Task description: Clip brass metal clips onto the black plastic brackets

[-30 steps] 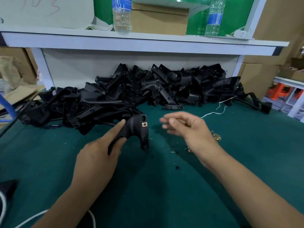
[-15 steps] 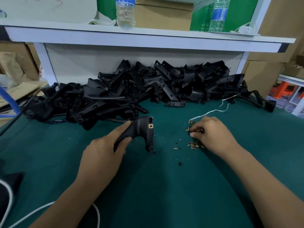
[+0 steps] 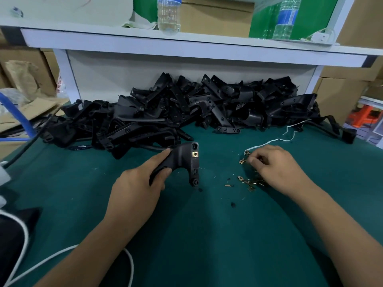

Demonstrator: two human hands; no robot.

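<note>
1. Left hand (image 3: pixel 136 189) grips a black bracket (image 3: pixel 182 160) above the green mat (image 3: pixel 196 235); one brass clip (image 3: pixel 195 154) sits on it.
2. Right hand (image 3: pixel 275 168), fingers curled, pinches among loose clips (image 3: pixel 249 181) on the mat.
3. Bracket pile (image 3: pixel 186 112) lies behind; no container holds them.

Both bare forearms reach in from the lower edge, the left from 7 o'clock, the right from 5 o'clock, converging toward the centre. The left hand (image 3: pixel 136 191) lies palm down, index finger stretched forward toward 1 o'clock, thumb curled beneath, its grip closed round a black bracket (image 3: pixel 182 160). The right hand (image 3: pixel 275 166) hovers knuckles up, fingers curled, fingertips (image 3: pixel 251 161) pointing toward 9 o'clock, pinched together.
</note>
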